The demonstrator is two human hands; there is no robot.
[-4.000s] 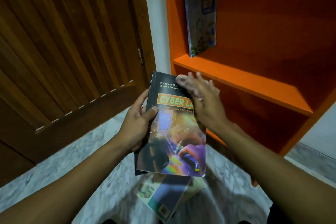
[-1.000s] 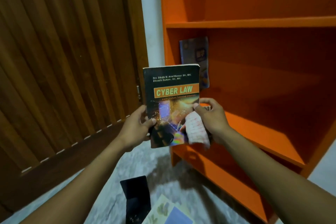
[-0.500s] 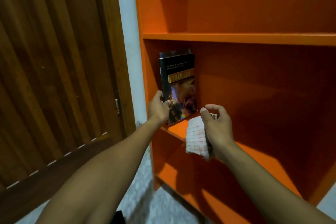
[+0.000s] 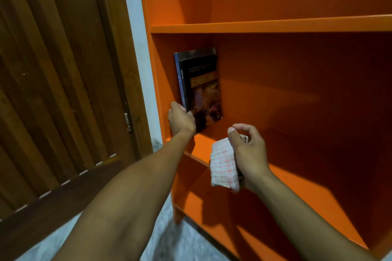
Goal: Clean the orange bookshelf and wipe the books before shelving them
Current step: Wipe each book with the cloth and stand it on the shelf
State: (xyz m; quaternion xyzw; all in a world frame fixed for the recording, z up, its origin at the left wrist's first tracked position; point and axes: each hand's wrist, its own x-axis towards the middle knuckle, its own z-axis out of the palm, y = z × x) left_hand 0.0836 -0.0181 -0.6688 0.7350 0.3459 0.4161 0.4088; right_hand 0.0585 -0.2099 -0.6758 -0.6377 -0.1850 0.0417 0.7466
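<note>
1. The dark book (image 4: 202, 89) with "CYBER LAW" on its cover stands upright on the middle shelf of the orange bookshelf (image 4: 275, 25), in the back left corner.
2. A blue book (image 4: 180, 70) stands just behind it, against the left wall of the bookshelf.
3. The left hand (image 4: 181, 119) is at the bottom left corner of the dark book, fingers curled at its edge and touching it.
4. The right hand (image 4: 247, 151) is in front of the same shelf, a bit right of the books and apart from them.
5. It grips a white cloth (image 4: 223, 167) with red lines, which hangs down from the palm.
6. A brown wooden door (image 4: 59, 82) is left of the bookshelf, with a strip of white wall (image 4: 140, 48) between them.
7. Pale floor (image 4: 169, 239) shows below the bookshelf.
</note>
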